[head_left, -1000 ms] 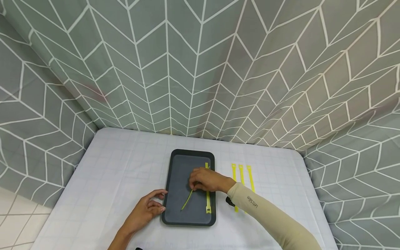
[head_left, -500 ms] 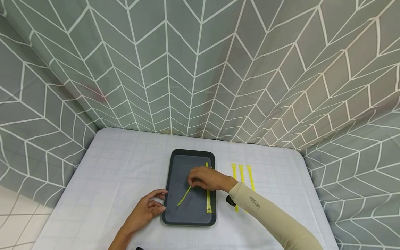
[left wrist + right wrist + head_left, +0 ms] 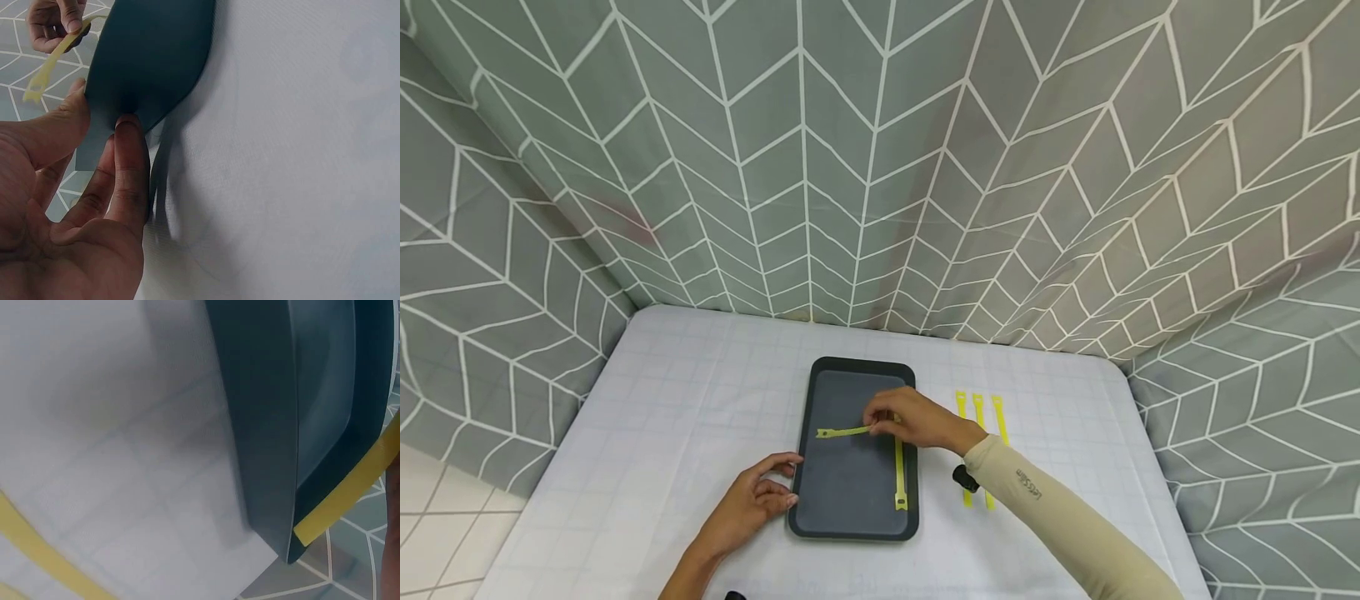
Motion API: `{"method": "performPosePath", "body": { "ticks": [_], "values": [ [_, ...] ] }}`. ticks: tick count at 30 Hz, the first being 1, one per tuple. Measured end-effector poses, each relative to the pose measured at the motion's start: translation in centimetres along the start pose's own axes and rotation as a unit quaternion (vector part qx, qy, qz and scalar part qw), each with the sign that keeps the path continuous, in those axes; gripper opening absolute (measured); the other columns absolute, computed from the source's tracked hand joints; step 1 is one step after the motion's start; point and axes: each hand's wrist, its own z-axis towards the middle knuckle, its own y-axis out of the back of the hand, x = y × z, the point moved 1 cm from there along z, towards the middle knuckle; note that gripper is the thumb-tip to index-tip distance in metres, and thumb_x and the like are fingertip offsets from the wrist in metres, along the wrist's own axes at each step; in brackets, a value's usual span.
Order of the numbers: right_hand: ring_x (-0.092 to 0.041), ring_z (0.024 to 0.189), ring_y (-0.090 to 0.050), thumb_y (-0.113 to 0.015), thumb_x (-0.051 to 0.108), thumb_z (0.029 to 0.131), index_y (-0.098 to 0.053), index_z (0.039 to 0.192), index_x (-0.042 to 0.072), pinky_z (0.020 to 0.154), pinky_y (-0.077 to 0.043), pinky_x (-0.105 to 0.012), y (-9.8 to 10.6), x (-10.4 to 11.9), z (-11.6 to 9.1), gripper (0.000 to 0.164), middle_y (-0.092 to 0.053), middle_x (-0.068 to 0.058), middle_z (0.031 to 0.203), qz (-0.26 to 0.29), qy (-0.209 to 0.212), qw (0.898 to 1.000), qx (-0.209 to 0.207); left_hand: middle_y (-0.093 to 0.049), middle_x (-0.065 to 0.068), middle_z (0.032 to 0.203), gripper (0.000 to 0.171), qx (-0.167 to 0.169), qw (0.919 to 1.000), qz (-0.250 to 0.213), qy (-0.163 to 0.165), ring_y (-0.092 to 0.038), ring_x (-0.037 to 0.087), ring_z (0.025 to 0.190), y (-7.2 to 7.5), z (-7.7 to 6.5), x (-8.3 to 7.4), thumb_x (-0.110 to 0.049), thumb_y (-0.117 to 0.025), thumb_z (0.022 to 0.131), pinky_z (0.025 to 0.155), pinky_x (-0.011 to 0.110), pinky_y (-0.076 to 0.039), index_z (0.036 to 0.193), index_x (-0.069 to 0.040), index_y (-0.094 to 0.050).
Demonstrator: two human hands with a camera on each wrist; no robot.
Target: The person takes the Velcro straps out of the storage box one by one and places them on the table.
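My right hand (image 3: 917, 417) is over the right half of the dark grey tray (image 3: 850, 500) and pinches a yellow cable strap (image 3: 842, 432) near one end. Its slotted head points left. In the left wrist view, the held strap (image 3: 50, 69) hangs from the thumb and fingers of the right hand (image 3: 53, 25). A second yellow strap (image 3: 900, 479) lies lengthwise along the tray's right side, partly hidden by that hand. My left hand (image 3: 745, 504) touches the tray's left side with loosely bent fingers. In the left wrist view, a fingertip (image 3: 128, 125) presses the outer wall.
Three more yellow straps (image 3: 978, 408) lie side by side on the white tablecloth (image 3: 700, 400) right of the tray, partly under the right forearm. Grey patterned curtains (image 3: 850, 167) surround the back and sides of the table.
The strap in my right hand has swung from pointing down-left to lying nearly level, head to the left. The right hand has shifted slightly right and up. My left hand stays still.
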Motion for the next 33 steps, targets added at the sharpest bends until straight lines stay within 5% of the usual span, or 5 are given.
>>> {"method": "performPosePath", "body": {
  "ticks": [20,26,33],
  "values": [
    [-0.010,0.086,-0.069,-0.073,0.014,0.092,-0.071,0.095,0.012,0.075,-0.059,-0.029,2.1,-1.2,-3.6,0.005,-0.072,0.002,0.093,0.049,-0.077,0.988,-0.126,-0.046,0.027,0.128,0.060,0.007,0.9999,0.002,-0.014,-0.064,0.016,0.093,-0.1,-0.2,0.0,-0.010,-0.073,0.091,0.075,0.026,-0.053,0.144,-0.002,-0.048],
    [-0.013,0.085,-0.071,-0.074,0.012,0.091,-0.070,0.095,0.012,0.074,-0.060,-0.029,2.2,-1.7,-4.7,0.005,-0.073,-0.004,0.093,0.096,-0.128,0.977,-0.144,-0.045,0.027,0.128,0.060,0.009,0.9999,0.003,-0.012,-0.064,0.017,0.093,-0.1,-0.2,0.0,-0.009,-0.073,0.091,0.075,0.026,-0.053,0.145,-0.002,-0.047],
    [-0.017,0.079,-0.071,-0.074,0.007,0.091,-0.070,0.097,0.006,0.073,-0.059,-0.046,2.6,-2.0,-5.8,0.007,-0.072,-0.008,0.090,0.109,-0.175,0.963,-0.174,-0.046,0.027,0.129,0.060,0.006,1.0000,-0.001,-0.007,-0.065,0.018,0.093,-0.1,-0.1,0.0,-0.009,-0.073,0.091,0.075,0.026,-0.054,0.145,-0.003,-0.047]
  ]
}}
